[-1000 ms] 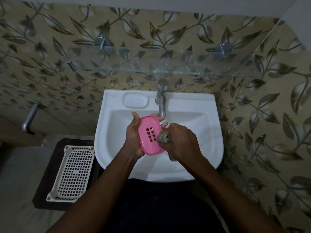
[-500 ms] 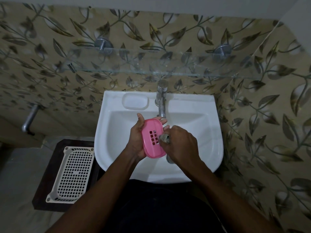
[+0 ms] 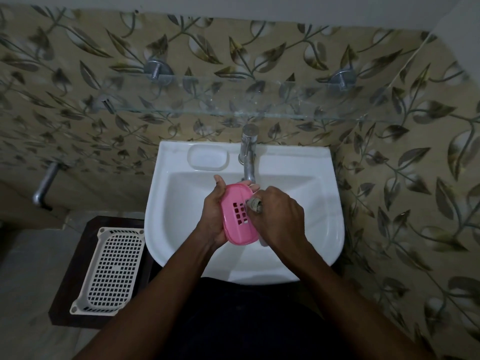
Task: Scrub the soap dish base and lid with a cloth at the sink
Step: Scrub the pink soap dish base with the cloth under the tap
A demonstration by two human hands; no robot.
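Observation:
A pink soap dish part (image 3: 235, 203) with a grid of square holes is held tilted over the white sink (image 3: 324, 219). My left hand (image 3: 214, 216) grips it from the left side and behind. My right hand (image 3: 278, 216) is closed around a bunched grey cloth (image 3: 255, 203) and presses it against the dish's right side near the holes. The rest of the cloth is hidden in my fist. A second dish part is not visible.
A chrome tap (image 3: 248, 157) stands at the sink's back, just above my hands. A moulded soap recess (image 3: 208, 157) lies left of it. A glass shelf (image 3: 233, 110) juts from the leaf-patterned wall. A white perforated basket (image 3: 111, 268) sits on a dark stool at left.
The pink dish has turned more edge-on toward my right hand, and the cloth has shifted slightly up along its right side. Both hands stay over the basin.

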